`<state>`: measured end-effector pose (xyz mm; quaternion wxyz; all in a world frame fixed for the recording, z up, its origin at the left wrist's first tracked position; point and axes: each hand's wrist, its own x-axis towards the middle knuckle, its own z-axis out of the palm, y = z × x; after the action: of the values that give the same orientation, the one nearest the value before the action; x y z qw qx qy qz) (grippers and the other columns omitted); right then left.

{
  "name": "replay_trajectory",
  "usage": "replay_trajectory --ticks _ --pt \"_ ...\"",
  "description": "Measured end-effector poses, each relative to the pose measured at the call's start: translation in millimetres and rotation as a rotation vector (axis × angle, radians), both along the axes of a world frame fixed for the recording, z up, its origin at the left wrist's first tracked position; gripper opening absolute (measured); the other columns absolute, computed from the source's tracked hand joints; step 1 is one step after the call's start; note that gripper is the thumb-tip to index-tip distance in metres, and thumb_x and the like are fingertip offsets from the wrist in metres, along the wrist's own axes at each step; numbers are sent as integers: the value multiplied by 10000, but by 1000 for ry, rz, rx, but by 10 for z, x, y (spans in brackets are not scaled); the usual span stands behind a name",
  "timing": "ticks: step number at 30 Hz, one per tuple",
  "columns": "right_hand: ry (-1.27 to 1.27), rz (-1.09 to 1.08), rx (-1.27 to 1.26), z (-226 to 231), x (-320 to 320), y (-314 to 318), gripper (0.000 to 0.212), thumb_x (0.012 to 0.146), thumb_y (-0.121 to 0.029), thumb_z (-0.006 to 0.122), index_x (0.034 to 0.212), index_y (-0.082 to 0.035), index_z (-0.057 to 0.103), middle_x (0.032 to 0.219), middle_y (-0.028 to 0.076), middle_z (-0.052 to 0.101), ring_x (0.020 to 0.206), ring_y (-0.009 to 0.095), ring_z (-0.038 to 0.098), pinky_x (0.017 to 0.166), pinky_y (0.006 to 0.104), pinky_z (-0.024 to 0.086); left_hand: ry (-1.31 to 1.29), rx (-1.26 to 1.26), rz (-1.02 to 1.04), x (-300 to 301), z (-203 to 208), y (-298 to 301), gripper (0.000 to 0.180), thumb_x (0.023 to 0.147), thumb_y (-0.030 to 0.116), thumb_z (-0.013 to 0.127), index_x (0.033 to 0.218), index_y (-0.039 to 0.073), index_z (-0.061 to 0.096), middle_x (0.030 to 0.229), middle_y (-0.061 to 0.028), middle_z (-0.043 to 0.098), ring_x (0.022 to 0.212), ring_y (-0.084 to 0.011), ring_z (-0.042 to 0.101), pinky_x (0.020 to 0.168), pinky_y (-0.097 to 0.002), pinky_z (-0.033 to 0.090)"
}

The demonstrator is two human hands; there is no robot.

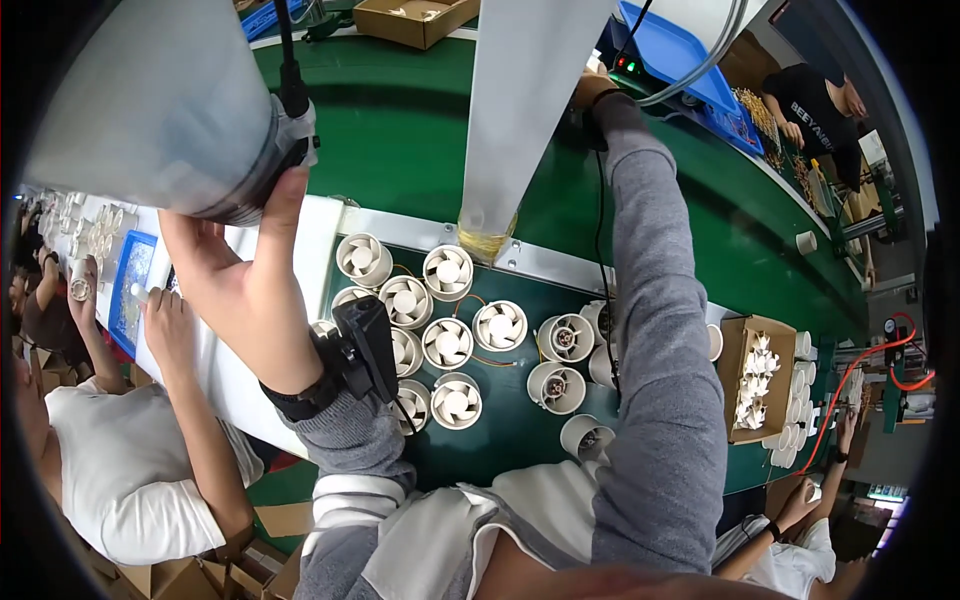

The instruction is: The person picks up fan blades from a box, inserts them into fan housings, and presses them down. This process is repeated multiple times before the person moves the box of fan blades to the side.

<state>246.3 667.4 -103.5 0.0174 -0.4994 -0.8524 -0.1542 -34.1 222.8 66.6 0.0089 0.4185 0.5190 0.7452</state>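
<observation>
My left hand (235, 285) is raised close to the view, its thumb and fingers closed round the lower end of a large, cloudy grey-white cylinder (150, 100). A black cable (288, 60) joins that cylinder at a dark fitting beside my thumb. A black device is strapped on my left wrist. My right arm stretches far forward past the grey post, and my right hand (590, 88) is beside a small dark box with red and green lights (626, 66); its fingers are mostly hidden. Below, between my arms, stand several white round fans (447, 342) with visible blades.
More round housings (556, 387) with bare motors inside stand by my right sleeve. A grey post (520, 120) rises ahead, before a green belt (400, 130). A cardboard box (735, 400) of white fan blades lies right. Co-workers sit on both sides; another stands far right.
</observation>
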Motion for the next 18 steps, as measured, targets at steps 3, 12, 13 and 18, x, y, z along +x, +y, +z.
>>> replay_trajectory --ticks 3,12,13,18 --pt "39 9 -157 360 -646 -474 475 802 -400 565 1210 -157 542 1262 128 509 1155 338 480 913 454 435 29 -24 42 -107 -95 -110 544 695 -12 758 1160 -44 477 1081 -121 571 992 -188 556 886 -299 432" --pt "606 14 105 -16 -366 -487 552 767 -472 654 1215 -177 525 1011 165 644 986 327 611 846 413 479 33 57 0 -41 -77 -14 554 684 -22 765 1157 -44 478 1057 -113 577 974 -182 554 869 -288 435" --pt "609 22 95 -24 -443 -490 552 767 -472 654 1215 -177 525 1011 165 644 986 327 611 846 413 479 35 53 10 -47 -88 -31 554 682 -20 767 1154 -43 480 1058 -112 577 972 -181 554 868 -287 433" --pt "574 -58 -186 -28 -718 -271 610 756 -475 669 1208 -109 485 1137 187 590 1056 330 578 868 413 472 63 -3 32 -98 -141 -50 554 673 1 782 1143 -38 491 1059 -106 573 968 -178 549 868 -285 423"
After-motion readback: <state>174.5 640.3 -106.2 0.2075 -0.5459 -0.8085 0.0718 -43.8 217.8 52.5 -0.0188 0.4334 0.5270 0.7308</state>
